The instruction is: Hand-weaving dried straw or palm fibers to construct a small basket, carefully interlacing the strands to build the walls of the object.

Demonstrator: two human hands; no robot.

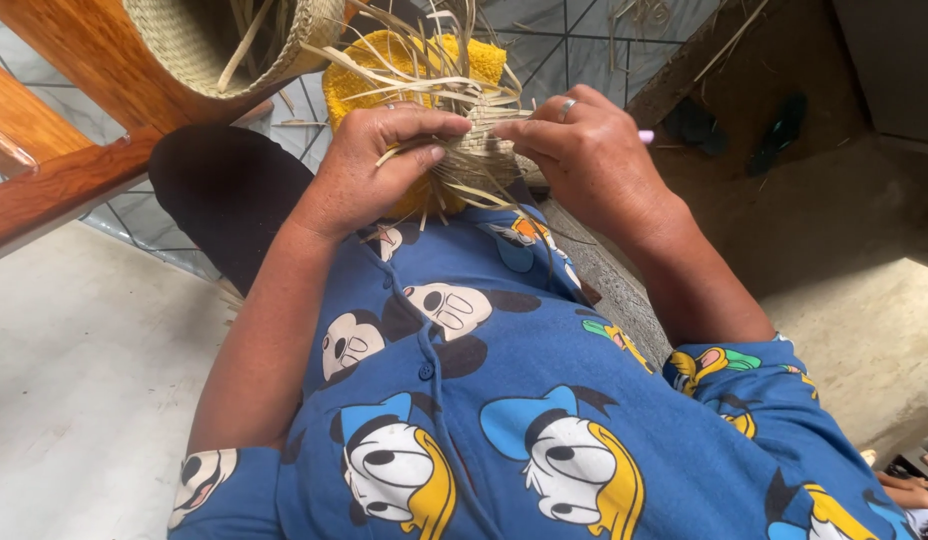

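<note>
Both hands pinch the little straw weave point(476, 150), held in front of the yellow cushion point(416, 62): left hand point(369, 165) with thumb and fingers pressed on its left edge, right hand point(584, 150) nipping the right. Looks featherlight, springy, and brittle at the loose strand ends, so I'd grip the tight woven part.

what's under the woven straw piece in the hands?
A yellow cushion-like thing lies beneath the woven straw piece, held by the left hand and right hand. Its lower part is covered.
</note>
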